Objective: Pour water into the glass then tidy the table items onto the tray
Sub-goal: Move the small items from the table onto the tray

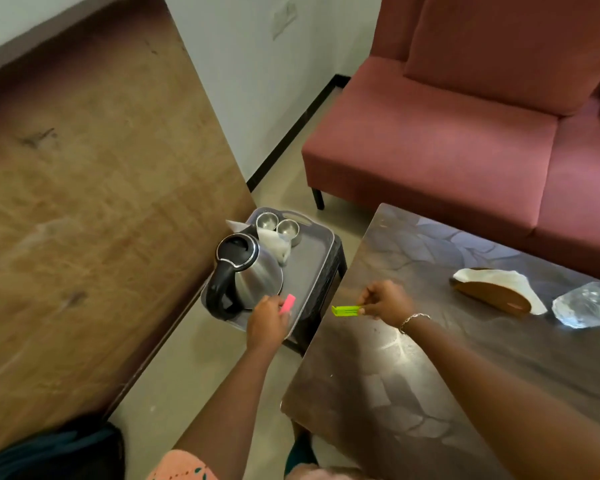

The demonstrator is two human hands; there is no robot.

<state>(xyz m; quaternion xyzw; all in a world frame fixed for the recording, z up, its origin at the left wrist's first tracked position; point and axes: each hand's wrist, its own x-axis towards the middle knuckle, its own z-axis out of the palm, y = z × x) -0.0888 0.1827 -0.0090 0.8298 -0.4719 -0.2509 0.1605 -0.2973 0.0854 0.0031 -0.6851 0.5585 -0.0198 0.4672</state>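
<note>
- Table (pixel 413 393), right of the tray (pixel 303 271): tidying judged partly done.
- Kettle (pixel 253 271): upright on the tray's near-left part, lid closed.
- Napkin holder (pixel 492 292): on the table, well right of the tray, not yet tidied.
- Glass (pixel 586 304): clear, faceted, farthest right of the tray. Water inside cannot be confirmed.
- Steel cups (pixel 278 224): two, side by side at the tray's far end.
- Left hand (pixel 265 322): pinches a pink clip (pixel 287 303) over the tray's near edge.
- Right hand (pixel 385 303): pinches a green clip (pixel 346 310), just right of the tray.
</note>
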